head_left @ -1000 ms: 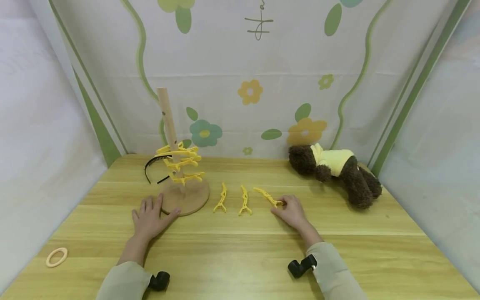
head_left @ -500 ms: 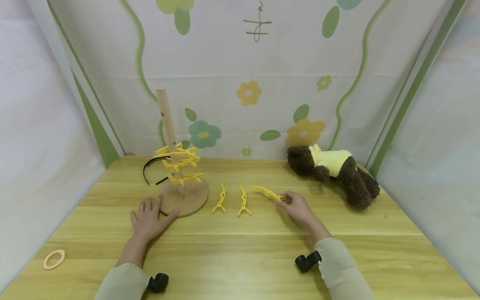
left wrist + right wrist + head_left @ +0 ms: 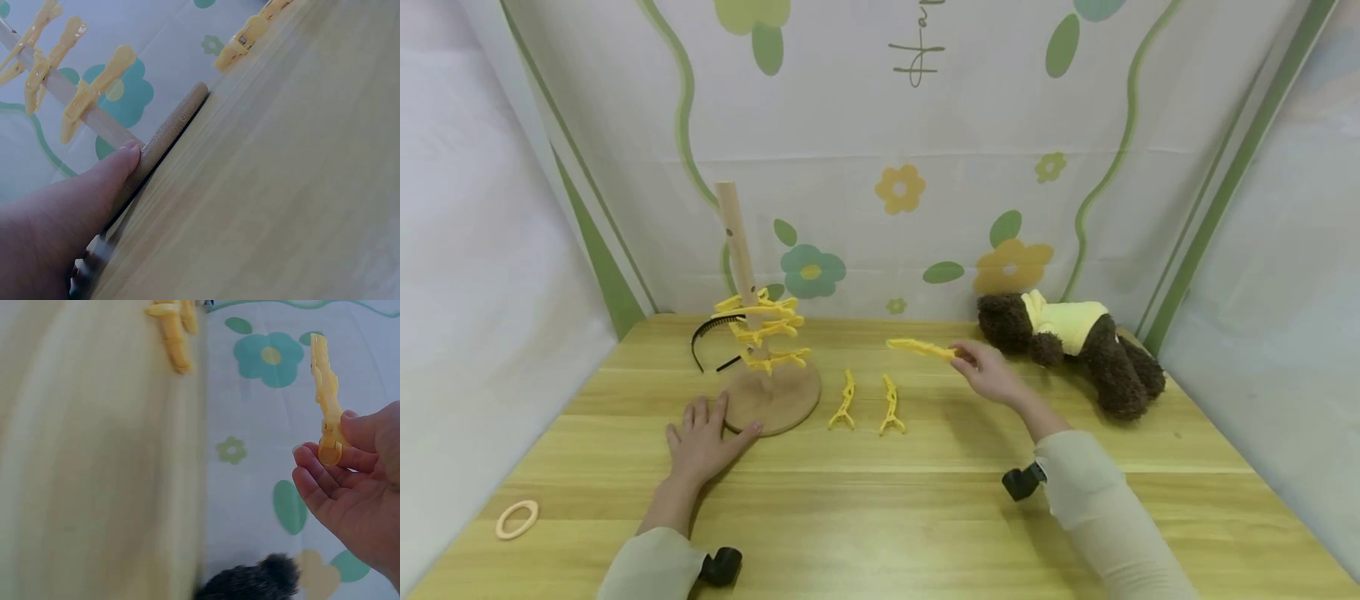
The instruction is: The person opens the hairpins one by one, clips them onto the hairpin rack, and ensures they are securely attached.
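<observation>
My right hand point(image 3: 988, 372) pinches a yellow hair clip point(image 3: 919, 347) by its handle end, raised over the table and pointing left. In the right wrist view the thumb and fingers meet at the lower end of that clip point(image 3: 327, 400). My left hand point(image 3: 703, 442) lies with spread fingers at the near left edge of the round wooden base point(image 3: 790, 406). Its thumb point(image 3: 122, 164) rests on the base rim in the left wrist view. From the base rises a wooden post point(image 3: 734, 233), with several yellow hair clips point(image 3: 778, 323) fastened in tiers on its lower half.
Two more yellow clips, a left one point(image 3: 847, 402) and a right one point(image 3: 891, 407), lie right of the base. A black toothed headband point(image 3: 700, 335) is behind it. A brown plush bear point(image 3: 1067, 333) in yellow lies back right. A pale ring point(image 3: 517, 520) sits front left.
My right hand has lifted the hair clip off the table and moved it away from me, swinging the tip level toward the left. The left hand has stayed at the base.
</observation>
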{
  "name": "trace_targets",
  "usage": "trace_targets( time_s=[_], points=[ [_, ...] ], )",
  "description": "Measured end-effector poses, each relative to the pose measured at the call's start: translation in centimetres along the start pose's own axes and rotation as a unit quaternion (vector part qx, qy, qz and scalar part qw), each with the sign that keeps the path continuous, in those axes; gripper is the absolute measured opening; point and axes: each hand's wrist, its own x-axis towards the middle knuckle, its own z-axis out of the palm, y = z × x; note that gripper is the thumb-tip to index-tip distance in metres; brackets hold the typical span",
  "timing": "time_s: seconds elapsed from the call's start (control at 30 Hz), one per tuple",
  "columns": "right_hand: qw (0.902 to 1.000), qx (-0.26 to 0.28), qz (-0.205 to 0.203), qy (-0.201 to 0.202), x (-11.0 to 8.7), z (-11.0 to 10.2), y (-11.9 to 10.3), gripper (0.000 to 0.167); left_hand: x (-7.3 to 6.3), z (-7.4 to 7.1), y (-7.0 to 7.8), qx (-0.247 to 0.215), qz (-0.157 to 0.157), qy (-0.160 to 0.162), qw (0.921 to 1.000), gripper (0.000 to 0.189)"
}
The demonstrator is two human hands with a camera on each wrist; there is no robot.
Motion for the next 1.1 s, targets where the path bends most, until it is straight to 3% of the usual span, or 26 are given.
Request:
trace_targets(
  time_s=[0.23,0.43,0.6,0.73,1.1],
  points=[
    [0.9988,-0.038,-0.031,0.004,3.7,-2.5,-3.4,0.032,-0.2,-0.1,0.1,-0.001,0.0,0.001,1.0,0.091],
    [0.9984,-0.031,-0.042,0.022,6.8,-3.0,-6.5,0.027,-0.3,-0.3,0.2,-0.006,-0.002,0.0,1.0,0.09],
    [0.9982,-0.018,-0.046,0.034,8.7,-2.2,-8.7,0.02,-0.3,-0.4,0.3,-0.007,-0.003,0.0,1.0,0.09],
    [0.9982,0.005,-0.055,0.024,10.1,-1.1,-10.2,0.018,-0.3,-0.2,0.2,-0.005,-0.004,-0.001,1.0,0.09],
    [0.9988,0.005,-0.048,0.001,13.4,1.8,-14.1,0.02,0.0,0.2,0.0,0.002,-0.001,0.007,1.0,0.09]
  ],
)
